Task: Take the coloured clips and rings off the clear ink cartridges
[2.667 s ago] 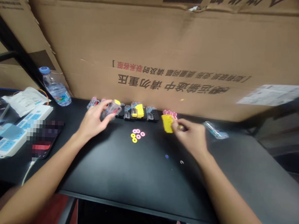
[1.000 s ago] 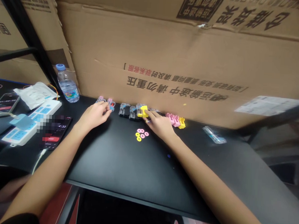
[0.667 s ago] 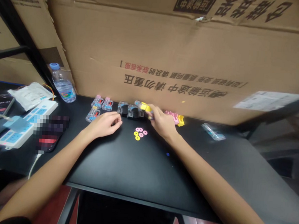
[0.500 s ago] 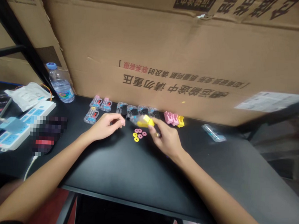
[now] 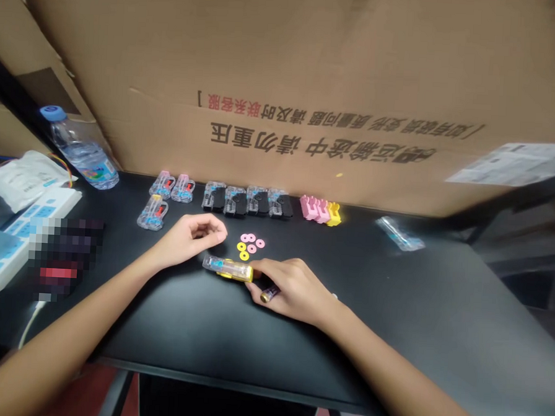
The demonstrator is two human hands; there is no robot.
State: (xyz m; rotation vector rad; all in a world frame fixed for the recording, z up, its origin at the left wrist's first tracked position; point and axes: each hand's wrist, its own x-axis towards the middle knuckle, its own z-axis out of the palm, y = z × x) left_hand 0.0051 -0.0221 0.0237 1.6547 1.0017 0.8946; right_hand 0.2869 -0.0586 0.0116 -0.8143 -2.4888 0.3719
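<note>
My right hand [image 5: 296,290] grips a clear plastic piece with a yellow part [image 5: 230,269] between thumb and fingers, low over the black table. A short dark cylinder with a gold-coloured end [image 5: 270,293] is also tucked in that hand. My left hand [image 5: 200,238] is loosely curled beside the clear piece, apart from it, with nothing visible in its fingers. Just beyond the hands lie several flat pink and yellow rings [image 5: 251,246]. Behind them stands a row of clear and black plastic pieces [image 5: 246,200], with pink and yellow clip-like parts [image 5: 321,210] on its right.
Clear pieces with red and blue insides [image 5: 152,212] lie at the left. Further left are a water bottle [image 5: 82,151], a white power strip [image 5: 29,238] and a white packet [image 5: 25,179]. A small clear bag [image 5: 399,234] lies right. A cardboard sheet [image 5: 285,59] walls the back.
My right hand has brought the clear and yellow piece down and left, nearer to me, and turned it. My left hand has shifted slightly left. The view has moved a little.
</note>
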